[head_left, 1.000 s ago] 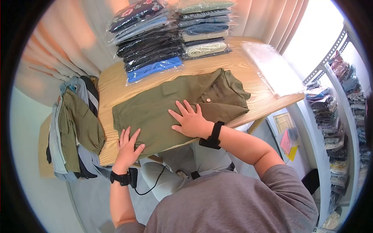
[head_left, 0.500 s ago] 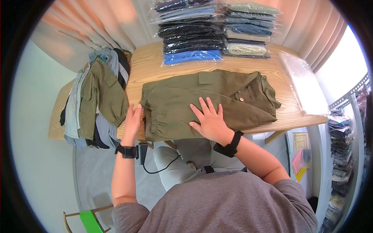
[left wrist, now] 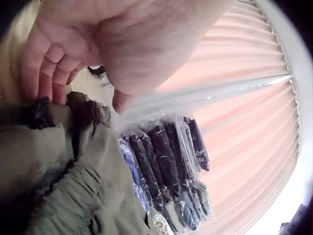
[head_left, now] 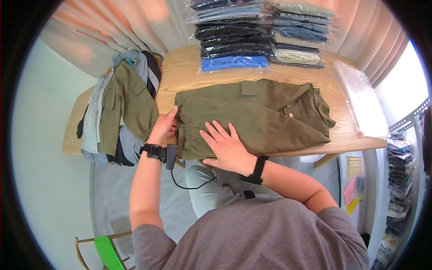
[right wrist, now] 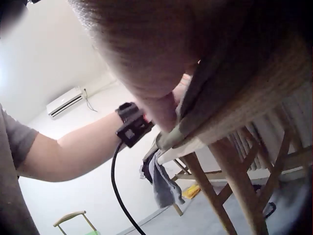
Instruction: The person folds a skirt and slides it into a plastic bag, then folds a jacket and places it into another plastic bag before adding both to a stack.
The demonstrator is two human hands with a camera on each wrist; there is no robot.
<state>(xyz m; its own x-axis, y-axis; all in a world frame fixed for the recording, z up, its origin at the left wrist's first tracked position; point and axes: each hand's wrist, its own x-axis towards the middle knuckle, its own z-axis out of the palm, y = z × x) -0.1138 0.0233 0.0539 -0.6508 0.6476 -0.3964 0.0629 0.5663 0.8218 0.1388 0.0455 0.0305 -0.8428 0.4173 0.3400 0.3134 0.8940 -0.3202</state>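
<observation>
A pair of olive green trousers (head_left: 252,117) lies folded lengthwise on the wooden table (head_left: 180,63). Its elastic cuffs are at the left, and a button and dark lettering show near the right end. My right hand (head_left: 229,150) rests palm down on the lower legs near the front edge, fingers spread. At the cuff end is my left hand (head_left: 163,129), its fingers extended against the hems and its thumb held apart. The left wrist view shows those fingertips right at the gathered cuff (left wrist: 88,110), partly hidden by cloth.
Two stacks of bagged folded clothes (head_left: 234,40) stand at the back. Clear plastic bags (head_left: 360,101) lie at the table's right end. Loose garments (head_left: 112,108) are heaped on the left, beside the table. Shelves with packed clothes (head_left: 398,175) line the right side.
My left hand has gone from lying on the trousers to the cuff end, then up against the hems. The right hand has slid left toward the cuffs. The head view has shifted.
</observation>
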